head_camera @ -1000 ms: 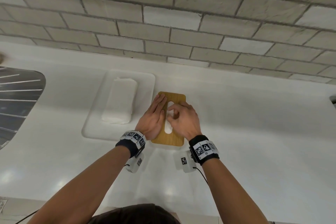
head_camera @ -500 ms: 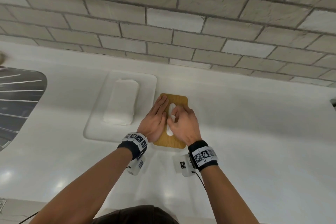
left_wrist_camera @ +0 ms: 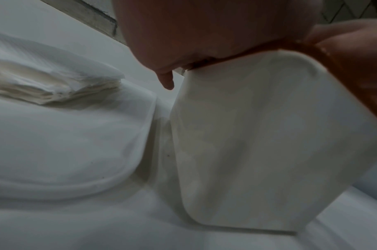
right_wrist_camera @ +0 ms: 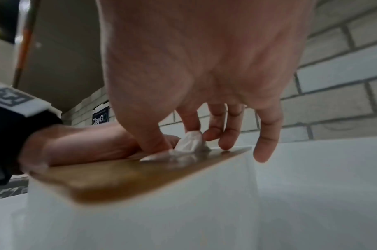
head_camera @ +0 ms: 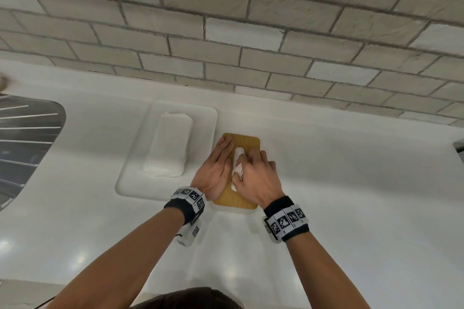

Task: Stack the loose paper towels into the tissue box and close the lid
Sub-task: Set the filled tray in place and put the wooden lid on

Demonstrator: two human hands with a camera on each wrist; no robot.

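Note:
A white tissue box (left_wrist_camera: 258, 135) with a wooden lid (head_camera: 247, 142) stands on the white counter. My left hand (head_camera: 217, 165) lies flat with straight fingers on the lid's left half. My right hand (head_camera: 253, 173) pinches a white paper towel (right_wrist_camera: 188, 141) that sticks up through the lid's slot, thumb and forefinger on it. The same towel (head_camera: 238, 158) shows between my two hands in the head view. A stack of folded paper towels (head_camera: 169, 145) lies on a shallow white tray (head_camera: 140, 183) to the left of the box.
A sink with a dark ribbed basin (head_camera: 22, 143) is at the far left. A brick wall (head_camera: 251, 32) rises right behind the counter. The counter (head_camera: 364, 195) stretches to the right of the box and toward me.
My right hand has shifted slightly toward me along the slot and drawn a tuft of towel up through it. The left hand stays flat on the lid.

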